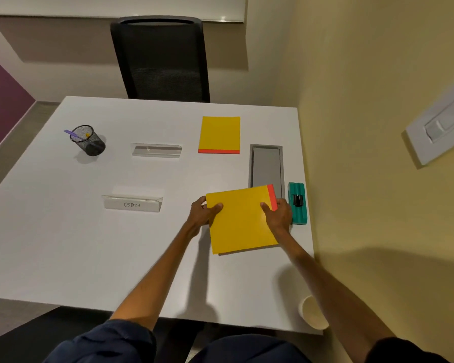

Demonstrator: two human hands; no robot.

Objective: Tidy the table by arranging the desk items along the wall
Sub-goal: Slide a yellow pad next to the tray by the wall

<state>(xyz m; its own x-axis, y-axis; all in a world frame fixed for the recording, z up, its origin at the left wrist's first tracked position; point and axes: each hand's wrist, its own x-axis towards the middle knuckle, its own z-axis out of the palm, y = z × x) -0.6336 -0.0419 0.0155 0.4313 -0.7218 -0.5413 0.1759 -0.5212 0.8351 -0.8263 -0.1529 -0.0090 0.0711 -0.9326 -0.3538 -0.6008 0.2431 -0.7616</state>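
A white tabletop [63, 231] meets a yellow wall [378, 179] on its right edge. Near that edge, 2 hands grip a yellow pad [240, 224] with a red strip: the left hand [202, 213] at its 9 o'clock side, the right hand [279, 214] at 3 o'clock, fingers [266, 206] clamped on it, thumbs on top. Just beside the right hand at 3 o'clock lies a green holder [297, 205]. A second yellow pad [219, 133] lies at 12 o'clock, a name card [133, 204] at 9, and a mesh cup [89, 141] at 10.
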